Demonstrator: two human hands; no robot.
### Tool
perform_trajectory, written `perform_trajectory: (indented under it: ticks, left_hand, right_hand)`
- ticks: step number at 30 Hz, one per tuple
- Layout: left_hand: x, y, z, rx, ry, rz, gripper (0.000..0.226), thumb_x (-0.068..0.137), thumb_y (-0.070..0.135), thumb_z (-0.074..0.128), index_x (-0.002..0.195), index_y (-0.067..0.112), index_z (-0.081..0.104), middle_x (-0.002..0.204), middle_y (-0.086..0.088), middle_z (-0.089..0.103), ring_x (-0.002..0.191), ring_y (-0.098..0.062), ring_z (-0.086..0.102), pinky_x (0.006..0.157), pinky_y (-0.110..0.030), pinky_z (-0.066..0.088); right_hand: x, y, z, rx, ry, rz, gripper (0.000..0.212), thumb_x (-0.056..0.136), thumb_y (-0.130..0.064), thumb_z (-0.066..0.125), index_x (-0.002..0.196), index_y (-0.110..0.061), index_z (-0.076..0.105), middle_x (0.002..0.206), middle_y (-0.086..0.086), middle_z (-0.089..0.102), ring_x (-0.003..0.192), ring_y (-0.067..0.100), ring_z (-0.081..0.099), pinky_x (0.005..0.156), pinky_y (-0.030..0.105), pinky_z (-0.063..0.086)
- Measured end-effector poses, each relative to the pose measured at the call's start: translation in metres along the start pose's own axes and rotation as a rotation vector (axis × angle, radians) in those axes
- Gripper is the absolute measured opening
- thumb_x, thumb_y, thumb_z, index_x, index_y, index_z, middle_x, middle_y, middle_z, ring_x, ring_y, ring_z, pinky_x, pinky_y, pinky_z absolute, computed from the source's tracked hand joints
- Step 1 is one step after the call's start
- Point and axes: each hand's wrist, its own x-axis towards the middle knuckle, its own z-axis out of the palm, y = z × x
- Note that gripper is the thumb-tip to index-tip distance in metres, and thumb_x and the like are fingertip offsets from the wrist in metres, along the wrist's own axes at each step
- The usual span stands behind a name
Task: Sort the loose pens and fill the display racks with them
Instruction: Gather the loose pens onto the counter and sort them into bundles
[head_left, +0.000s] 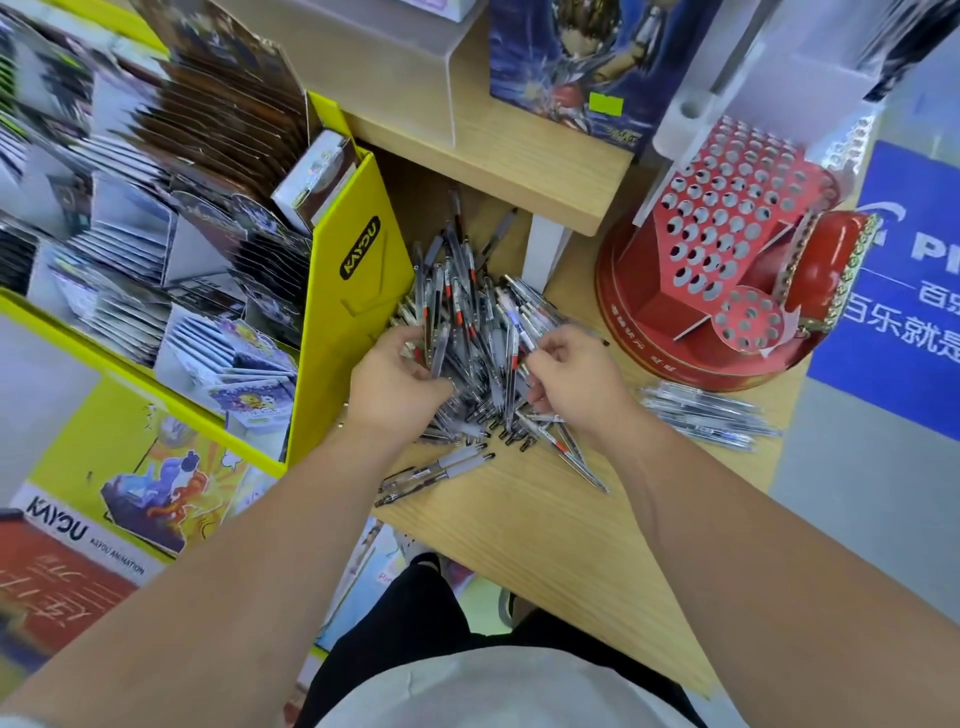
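Pens (467, 322) hemmed: yellow box (353, 291) L, rack (727, 228) R

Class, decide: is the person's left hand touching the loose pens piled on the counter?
Touching. The head view shows the left hand with fingers curled round a bunch of the loose pens, no gap between them.

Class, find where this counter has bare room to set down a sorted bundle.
Bare wood: the counter along its near edge, below the pen pile; a narrow strip between pile and red rack. Crowded: the middle under the pile, and the right, where a pen row lies by the rack.
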Motion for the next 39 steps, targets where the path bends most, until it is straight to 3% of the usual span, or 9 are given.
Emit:
perform_trajectory:
  ticks: [4, 8, 12, 16, 21, 26, 31, 35, 39]
  left_hand:
    - [-0.003, -0.009, -0.009, -0.170, 0.018, -0.040, 0.054, 0.086, -0.004, 0.065, 0.133, 0.021, 0.055, 0.074, -0.002, 0.056, 0.064, -0.017, 0.054, 0.059, -0.030, 0.045]
    - [-0.003, -0.016, -0.009, -0.252, 0.071, -0.076, 0.036, 0.091, -0.004, 0.059, 0.122, 0.015, 0.061, 0.074, -0.004, 0.059, 0.056, -0.014, 0.059, 0.053, -0.029, 0.046]
    - [0.007, -0.021, -0.002, -0.271, 0.089, -0.111, 0.033, 0.088, 0.003, 0.054, 0.096, 0.034, 0.062, 0.081, -0.004, 0.066, 0.072, -0.032, 0.064, 0.074, -0.061, 0.058]
    - [0.016, -0.023, -0.001, -0.238, 0.130, -0.104, 0.025, 0.093, 0.008, 0.052, 0.101, 0.030, 0.061, 0.084, -0.005, 0.066, 0.077, -0.037, 0.063, 0.072, -0.052, 0.056]
    - [0.017, -0.026, -0.005, -0.259, 0.140, -0.103, 0.018, 0.095, 0.016, 0.056, 0.107, 0.025, 0.066, 0.084, 0.000, 0.066, 0.073, -0.033, 0.059, 0.070, -0.042, 0.050]
    - [0.010, -0.021, -0.006, -0.249, 0.128, -0.102, 0.026, 0.095, 0.010, 0.055, 0.116, 0.021, 0.066, 0.093, -0.004, 0.071, 0.078, -0.024, 0.063, 0.077, -0.045, 0.054]
    - [0.004, -0.009, -0.002, -0.339, 0.101, -0.106, 0.020, 0.097, 0.013, 0.056, 0.114, 0.016, 0.066, 0.075, -0.001, 0.060, 0.064, -0.019, 0.048, 0.063, -0.035, 0.040]
    - [-0.002, 0.004, 0.004, -0.461, 0.078, -0.149, 0.010, 0.098, 0.022, 0.059, 0.098, 0.014, 0.064, 0.076, -0.004, 0.060, 0.060, -0.019, 0.047, 0.059, -0.032, 0.036]
    - [-0.009, 0.018, 0.013, -0.614, 0.024, -0.229, 0.020, 0.099, 0.033, 0.062, 0.101, 0.013, 0.063, 0.079, -0.003, 0.061, 0.056, -0.014, 0.046, 0.053, -0.030, 0.035]
  right_hand:
    - [0.023, -0.008, 0.006, -0.327, 0.023, -0.094, 0.017, 0.103, -0.023, 0.044, 0.108, -0.009, 0.051, 0.078, 0.008, 0.056, 0.064, 0.022, 0.049, 0.058, 0.033, 0.035]
    - [0.051, -0.034, 0.021, -0.566, 0.016, -0.149, 0.015, 0.106, -0.024, 0.038, 0.100, -0.012, 0.045, 0.076, 0.007, 0.055, 0.066, 0.024, 0.053, 0.055, 0.033, 0.037]
    - [0.072, -0.062, 0.042, -0.775, 0.067, -0.194, 0.015, 0.104, -0.019, 0.044, 0.096, -0.011, 0.054, 0.084, 0.008, 0.058, 0.076, 0.029, 0.058, 0.065, 0.034, 0.047]
    - [0.085, -0.070, 0.063, -0.890, 0.161, -0.168, 0.030, 0.104, -0.040, 0.047, 0.096, -0.013, 0.059, 0.086, 0.008, 0.061, 0.081, 0.030, 0.064, 0.062, 0.032, 0.041]
    - [0.092, -0.076, 0.068, -0.947, 0.190, -0.117, 0.016, 0.102, -0.020, 0.052, 0.104, -0.011, 0.065, 0.103, 0.011, 0.071, 0.094, 0.031, 0.068, 0.064, 0.033, 0.042]
    - [0.084, -0.081, 0.054, -0.926, 0.147, -0.099, 0.011, 0.095, -0.004, 0.051, 0.091, -0.012, 0.059, 0.095, 0.011, 0.067, 0.093, 0.032, 0.066, 0.066, 0.034, 0.046]
    - [0.060, -0.060, 0.038, -0.760, 0.188, -0.108, 0.032, 0.098, -0.029, 0.055, 0.071, -0.014, 0.049, 0.071, 0.002, 0.054, 0.073, 0.029, 0.061, 0.054, 0.027, 0.037]
    - [0.015, -0.038, 0.022, -0.395, 0.164, -0.129, 0.044, 0.098, -0.030, 0.057, 0.062, -0.015, 0.038, 0.054, 0.000, 0.040, 0.048, 0.018, 0.039, 0.048, 0.028, 0.025]
    - [-0.025, -0.015, 0.012, -0.115, 0.009, -0.030, 0.040, 0.096, -0.036, 0.064, 0.070, -0.011, 0.048, 0.053, -0.006, 0.037, 0.043, 0.011, 0.032, 0.047, 0.027, 0.027]
